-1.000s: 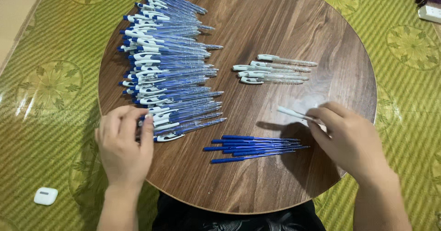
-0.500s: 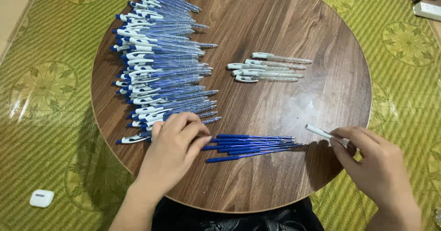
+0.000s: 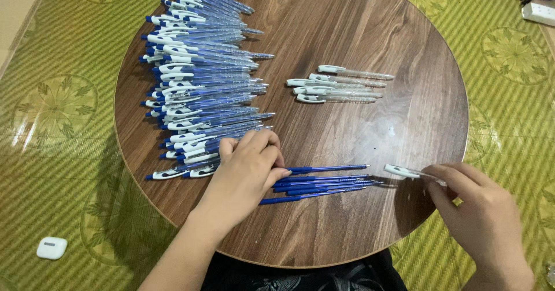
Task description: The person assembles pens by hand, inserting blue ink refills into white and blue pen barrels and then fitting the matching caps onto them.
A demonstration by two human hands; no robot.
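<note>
Take the round wooden table as your landmark. Off its lower-left edge, on the green patterned mat, lies a small white earbud case. On the table's left part sits a big stack of assembled blue-and-white pens, tips pointing toward the middle.

Your left hand rests just below that stack, at the table's near side, palm down with fingers curled loosely over the left ends of a small bundle of blue refills; whether it pinches one you cannot tell from here. The stack's lowest pens touch or nearly touch your knuckles.

Toward the table's centre, beyond the refills and well apart from both hands, lies a small group of clear pen barrels with white clips.

At the table's near-right edge, your right hand pinches one clear barrel between thumb and fingers, its white end pointing at the refill tips, just beside them.

Past the table's far-right edge lies a white power strip.
</note>
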